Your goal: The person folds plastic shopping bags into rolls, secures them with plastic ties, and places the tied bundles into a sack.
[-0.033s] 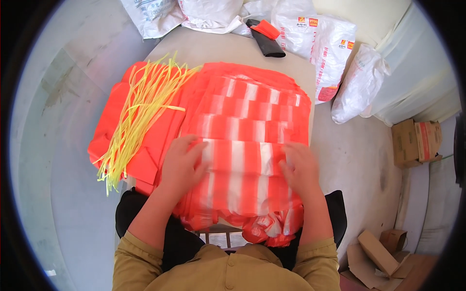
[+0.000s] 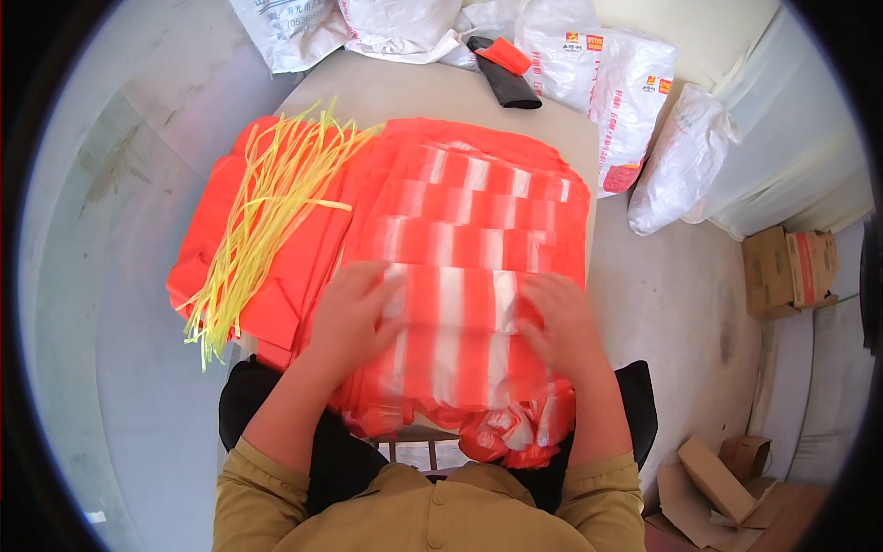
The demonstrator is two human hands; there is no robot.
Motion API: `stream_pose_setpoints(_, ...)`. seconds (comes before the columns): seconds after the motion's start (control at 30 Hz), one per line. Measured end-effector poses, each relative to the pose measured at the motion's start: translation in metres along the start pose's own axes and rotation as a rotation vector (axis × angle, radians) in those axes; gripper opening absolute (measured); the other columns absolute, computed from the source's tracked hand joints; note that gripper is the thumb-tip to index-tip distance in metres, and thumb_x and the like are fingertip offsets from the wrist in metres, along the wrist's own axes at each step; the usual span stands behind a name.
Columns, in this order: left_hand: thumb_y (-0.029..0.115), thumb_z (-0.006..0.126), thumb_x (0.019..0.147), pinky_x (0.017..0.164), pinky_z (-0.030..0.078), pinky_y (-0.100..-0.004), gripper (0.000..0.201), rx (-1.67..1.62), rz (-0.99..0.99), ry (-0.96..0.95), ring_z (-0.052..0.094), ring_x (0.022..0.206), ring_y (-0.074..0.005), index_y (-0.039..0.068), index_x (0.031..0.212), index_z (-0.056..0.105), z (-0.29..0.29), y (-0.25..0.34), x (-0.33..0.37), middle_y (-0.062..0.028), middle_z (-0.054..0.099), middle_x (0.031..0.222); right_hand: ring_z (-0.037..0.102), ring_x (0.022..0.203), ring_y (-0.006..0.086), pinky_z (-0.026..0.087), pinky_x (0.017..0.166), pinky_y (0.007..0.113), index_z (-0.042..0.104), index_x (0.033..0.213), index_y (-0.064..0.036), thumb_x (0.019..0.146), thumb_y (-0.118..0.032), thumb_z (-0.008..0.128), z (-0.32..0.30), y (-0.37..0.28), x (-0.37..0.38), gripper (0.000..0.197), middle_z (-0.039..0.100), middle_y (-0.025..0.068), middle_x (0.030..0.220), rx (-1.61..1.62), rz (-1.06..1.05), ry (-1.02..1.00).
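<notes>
A thick pile of red-and-white striped plastic bags (image 2: pixel 448 294) lies in front of me, its layers overlapping like steps toward the far side. On the pile's left edge rests my left hand (image 2: pixel 354 315), fingers apart and nothing gripped. Across from it, my right hand (image 2: pixel 559 324) lies on the right part of the top bag with its fingers spread, slightly blurred by motion. At the near edge, some crumpled bag ends (image 2: pixel 520 432) hang down over my lap. Left of the pile, a bundle of yellow plastic strips (image 2: pixel 262 225) lies on folded red sheets (image 2: pixel 207 230).
White printed sacks (image 2: pixel 635 110) stand along the far and right side of the table (image 2: pixel 368 87). A black roll with a red piece (image 2: pixel 509 78) lies at the far edge. Cardboard boxes (image 2: pixel 789 267) and flattened cardboard (image 2: pixel 713 488) are on the floor to the right.
Both hands have shifted slightly inward over the top bag, the left one to the right and the right one to the left. The pile looks the same.
</notes>
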State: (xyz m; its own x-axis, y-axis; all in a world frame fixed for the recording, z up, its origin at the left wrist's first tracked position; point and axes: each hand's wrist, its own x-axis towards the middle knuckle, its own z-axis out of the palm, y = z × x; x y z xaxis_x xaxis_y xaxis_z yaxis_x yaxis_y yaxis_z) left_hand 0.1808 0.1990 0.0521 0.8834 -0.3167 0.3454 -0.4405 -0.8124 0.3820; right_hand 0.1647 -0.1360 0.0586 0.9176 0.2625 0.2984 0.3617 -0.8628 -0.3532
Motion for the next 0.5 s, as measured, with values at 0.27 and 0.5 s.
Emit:
stream_pose_setpoints(0.27, 0.008, 0.067, 0.076, 0.112, 0.039, -0.0576, 0.057, -0.014, 0.062, -0.209, 0.047, 0.139, -0.0342, 0.005, 0.132, 0.059, 0.007, 0.009, 0.004, -0.0153, 0.054, 0.146, 0.041, 0.143, 0.0372, 0.028, 0.121, 0.054, 0.058, 0.136, -0.0092, 0.078, -0.010, 0.066, 0.001, -0.015, 0.007, 0.059, 0.050, 0.0133, 0.152, -0.081, -0.088, -0.312)
stream_pose_setpoints(0.5, 0.005, 0.066, 0.074, 0.108, 0.044, -0.0511, 0.049, 0.042, 0.124, -0.106, 0.054, 0.132, -0.0343, 0.003, 0.122, 0.064, 0.011, 0.001, 0.005, -0.0152, 0.063, 0.135, 0.043, 0.141, 0.0349, 0.033, 0.118, 0.049, 0.061, 0.135, -0.0095, 0.081, -0.008, 0.062, -0.001, -0.019, 0.010, 0.054, 0.054, 0.0123, 0.148, -0.146, -0.095, -0.325)
